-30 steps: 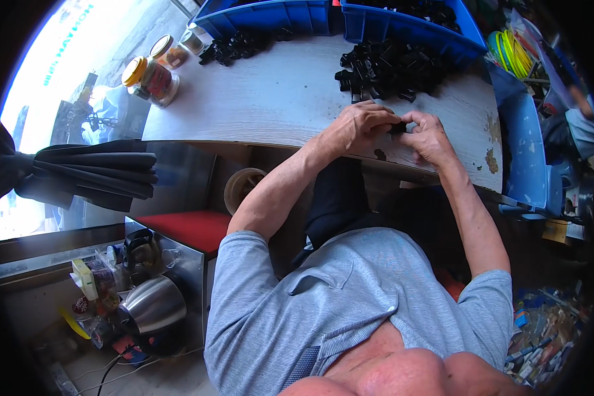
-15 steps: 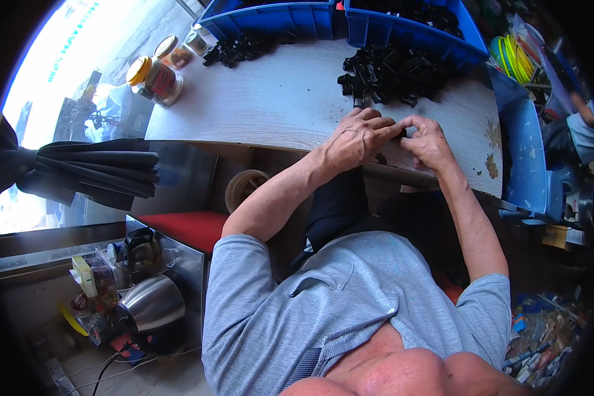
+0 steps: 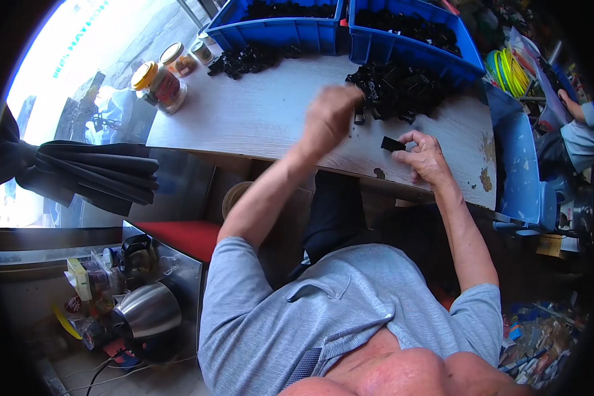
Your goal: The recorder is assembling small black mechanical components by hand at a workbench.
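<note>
The right hand (image 3: 426,158), right of centre in the upper half of the frame, pinches one flat black piece (image 3: 394,144) between thumb and fingers. It is gripped at one end, probably so that the rest stays exposed, and it sits above the near edge of the desk (image 3: 264,105), perhaps to keep it close to the body. The left hand (image 3: 330,119), near the upper centre, is blurred, its fingers seemingly curled; I cannot tell whether it holds anything. It is beside the left edge of the large heap of black parts (image 3: 402,92), which probably lies there to be within easy reach of both hands. A smaller black heap (image 3: 247,61) lies farther left, making two heaps; their parts overlap too much to count. Behind them, at the top of the frame, stand two blue bins, the left bin (image 3: 274,36) and the right bin (image 3: 406,51), both containing black parts and apparently set back to leave working room. Two jars, one yellow-lidded (image 3: 158,87) and one pale-lidded (image 3: 178,59), and one small container (image 3: 201,51) stand at upper left, seemingly out of the way. One light blue tub (image 3: 525,185) is at the right.
</note>
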Demonstrator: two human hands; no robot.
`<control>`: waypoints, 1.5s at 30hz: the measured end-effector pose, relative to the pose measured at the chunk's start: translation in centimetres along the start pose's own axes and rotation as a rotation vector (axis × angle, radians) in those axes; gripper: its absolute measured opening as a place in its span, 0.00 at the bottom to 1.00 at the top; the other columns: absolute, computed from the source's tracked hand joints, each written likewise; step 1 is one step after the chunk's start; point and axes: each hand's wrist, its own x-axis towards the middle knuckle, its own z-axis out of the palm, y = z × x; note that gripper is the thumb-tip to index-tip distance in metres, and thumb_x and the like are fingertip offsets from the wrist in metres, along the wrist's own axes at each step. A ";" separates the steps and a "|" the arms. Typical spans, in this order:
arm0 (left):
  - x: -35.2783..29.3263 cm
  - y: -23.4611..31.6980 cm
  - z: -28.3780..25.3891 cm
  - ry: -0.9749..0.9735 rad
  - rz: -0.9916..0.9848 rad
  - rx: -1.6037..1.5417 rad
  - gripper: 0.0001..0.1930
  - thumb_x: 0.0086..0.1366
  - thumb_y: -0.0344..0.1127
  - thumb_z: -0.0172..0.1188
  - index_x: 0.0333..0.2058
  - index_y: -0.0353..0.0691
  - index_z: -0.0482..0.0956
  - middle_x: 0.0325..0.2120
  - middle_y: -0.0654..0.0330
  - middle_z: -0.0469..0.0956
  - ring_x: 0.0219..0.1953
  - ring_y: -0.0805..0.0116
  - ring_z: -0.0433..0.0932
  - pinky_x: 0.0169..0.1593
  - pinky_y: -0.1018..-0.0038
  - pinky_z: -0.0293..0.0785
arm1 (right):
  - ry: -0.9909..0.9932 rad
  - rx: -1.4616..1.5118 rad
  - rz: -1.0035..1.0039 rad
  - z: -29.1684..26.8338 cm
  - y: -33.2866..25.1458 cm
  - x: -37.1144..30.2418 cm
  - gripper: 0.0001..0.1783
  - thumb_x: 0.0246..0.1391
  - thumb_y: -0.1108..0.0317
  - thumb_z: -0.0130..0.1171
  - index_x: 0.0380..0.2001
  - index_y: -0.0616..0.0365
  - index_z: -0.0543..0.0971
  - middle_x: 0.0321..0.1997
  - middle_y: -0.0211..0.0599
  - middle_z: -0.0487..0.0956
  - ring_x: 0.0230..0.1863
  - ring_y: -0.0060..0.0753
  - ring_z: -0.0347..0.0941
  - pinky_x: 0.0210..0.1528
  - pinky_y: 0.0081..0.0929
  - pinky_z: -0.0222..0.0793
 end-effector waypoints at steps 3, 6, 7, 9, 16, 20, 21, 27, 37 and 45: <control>3.3 -7.6 -3.9 0.043 -0.045 0.499 0.27 0.54 0.18 0.55 0.54 0.43 0.78 0.53 0.49 0.78 0.58 0.45 0.73 0.59 0.57 0.74 | 0.039 0.097 -0.050 0.5 0.2 -0.2 0.17 0.50 0.70 0.70 0.43 0.61 0.79 0.13 0.24 0.71 0.09 0.18 0.62 0.12 0.20 0.58; 3.3 -14.3 -5.7 -0.155 -0.115 0.758 0.23 0.59 0.24 0.54 0.54 0.47 0.79 0.50 0.53 0.79 0.55 0.45 0.75 0.53 0.58 0.77 | 0.027 0.119 -0.093 0.9 0.3 0.2 0.18 0.51 0.69 0.71 0.43 0.63 0.78 0.13 0.24 0.71 0.09 0.17 0.63 0.12 0.19 0.59; 3.3 -14.7 -5.6 -0.156 -0.109 0.750 0.23 0.59 0.24 0.54 0.54 0.47 0.79 0.50 0.53 0.79 0.55 0.45 0.75 0.53 0.58 0.77 | 0.034 0.131 -0.081 0.7 0.5 0.0 0.18 0.51 0.69 0.71 0.43 0.63 0.78 0.13 0.24 0.71 0.09 0.17 0.63 0.12 0.19 0.59; 3.2 -15.4 -5.6 -0.264 -0.219 0.668 0.25 0.60 0.22 0.54 0.56 0.47 0.78 0.51 0.55 0.80 0.54 0.47 0.77 0.57 0.58 0.76 | 0.044 0.145 -0.066 0.6 0.5 0.0 0.18 0.51 0.69 0.71 0.43 0.63 0.78 0.13 0.24 0.71 0.09 0.17 0.63 0.11 0.19 0.60; 1.9 -13.6 -5.3 -0.284 -0.207 0.683 0.22 0.63 0.25 0.56 0.56 0.42 0.78 0.49 0.51 0.81 0.50 0.49 0.79 0.54 0.58 0.76 | 0.053 0.157 -0.079 0.4 0.9 0.1 0.19 0.51 0.68 0.70 0.44 0.63 0.78 0.13 0.24 0.71 0.09 0.17 0.63 0.11 0.19 0.60; 0.7 -12.3 -5.8 -0.312 -0.125 0.697 0.21 0.62 0.23 0.56 0.55 0.39 0.78 0.49 0.50 0.80 0.50 0.49 0.79 0.54 0.59 0.76 | 0.091 0.121 -0.075 0.6 0.3 0.1 0.18 0.51 0.67 0.70 0.43 0.63 0.78 0.13 0.24 0.70 0.09 0.17 0.62 0.11 0.19 0.59; 0.4 -12.1 -5.9 -0.322 -0.099 0.705 0.21 0.62 0.23 0.56 0.55 0.40 0.79 0.49 0.50 0.80 0.50 0.49 0.79 0.53 0.60 0.76 | 0.072 0.147 -0.080 0.6 0.4 0.0 0.17 0.51 0.67 0.70 0.42 0.62 0.78 0.13 0.25 0.71 0.09 0.17 0.62 0.11 0.19 0.60; 0.3 -11.0 -6.6 -0.395 -0.078 0.720 0.19 0.61 0.26 0.58 0.51 0.43 0.81 0.49 0.53 0.81 0.52 0.51 0.79 0.54 0.60 0.75 | 0.081 0.168 -0.063 0.1 0.8 0.1 0.17 0.52 0.66 0.70 0.43 0.62 0.78 0.15 0.28 0.73 0.10 0.19 0.65 0.13 0.21 0.64; 0.5 -11.8 -6.6 -0.399 -0.100 0.697 0.11 0.63 0.35 0.62 0.43 0.43 0.83 0.42 0.56 0.83 0.47 0.51 0.79 0.50 0.57 0.74 | 0.243 0.478 0.049 -3.7 2.6 0.7 0.28 0.50 0.63 0.73 0.50 0.62 0.74 0.13 0.24 0.68 0.11 0.22 0.69 0.17 0.26 0.76; 1.3 -10.6 -7.5 -0.460 -0.300 0.718 0.12 0.67 0.43 0.60 0.31 0.42 0.85 0.29 0.54 0.84 0.39 0.49 0.81 0.43 0.55 0.76 | 0.887 0.608 0.169 -13.1 7.3 2.5 0.18 0.50 0.61 0.74 0.44 0.54 0.82 0.15 0.30 0.68 0.17 0.31 0.72 0.26 0.37 0.82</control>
